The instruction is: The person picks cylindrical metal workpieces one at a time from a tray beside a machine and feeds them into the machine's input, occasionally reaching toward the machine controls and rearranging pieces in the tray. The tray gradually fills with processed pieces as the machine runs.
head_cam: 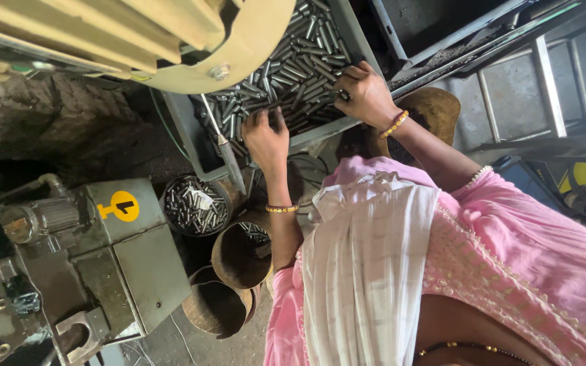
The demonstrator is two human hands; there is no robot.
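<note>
metal pins (293, 61), short grey cylinders, heaped loose in a grey tray (188, 132) at upper centre of the frame, filling it nearly wall to wall. left hand (266, 139) laid palm-down on the pile near the tray's lower edge, fingers spread and slightly curled into the pins, a beaded bangle on the wrist just below. right hand (367, 95) at the tray's right edge, fingers bunched and pinching what looks like one or two pins at the fingertips; exact count too small to tell. orange and gold bangle on that wrist as well. both arms reaching up from the lower right, in pink sleeves with a white scarf (367, 271) draped between them.

round tin (197, 205) full of the same pins just below and left of the tray, centre-left of the frame. rusty bucket (242, 254) beneath it, a few pins visible inside, touching the left forearm's side. second rusty bucket (217, 306) lower still, contents dark, cannot tell. thin metal rod (228, 159) slanting down across the tray's lower left corner. green-grey machine (83, 264) at lower left with a yellow round sticker on top. cream curved machine guard (225, 47) overhanging the tray's upper left. metal frame (537, 74) at upper right, well apart from both hands.
</note>
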